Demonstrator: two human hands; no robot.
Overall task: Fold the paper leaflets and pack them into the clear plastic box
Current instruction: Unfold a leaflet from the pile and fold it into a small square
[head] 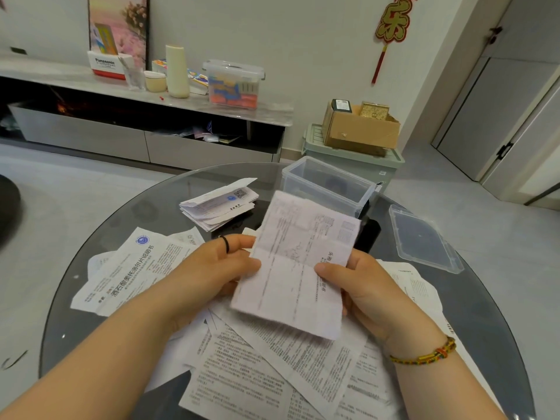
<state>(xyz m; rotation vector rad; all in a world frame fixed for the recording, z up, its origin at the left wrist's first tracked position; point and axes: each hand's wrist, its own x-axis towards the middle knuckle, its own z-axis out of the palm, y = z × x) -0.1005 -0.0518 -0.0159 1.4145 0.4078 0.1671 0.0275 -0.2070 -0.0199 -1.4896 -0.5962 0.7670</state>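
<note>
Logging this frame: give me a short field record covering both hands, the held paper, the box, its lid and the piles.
left hand: pinches the held leaflet's left edge
right hand: pinches its right edge
held leaflet: raised over the table, crease across its middle
clear plastic box: open, far side of the glass table, no leaflets visible inside
lid: lies apart, right of the box
folded leaflets: small stack left of the box
unfolded leaflets: spread beneath the hands
</note>
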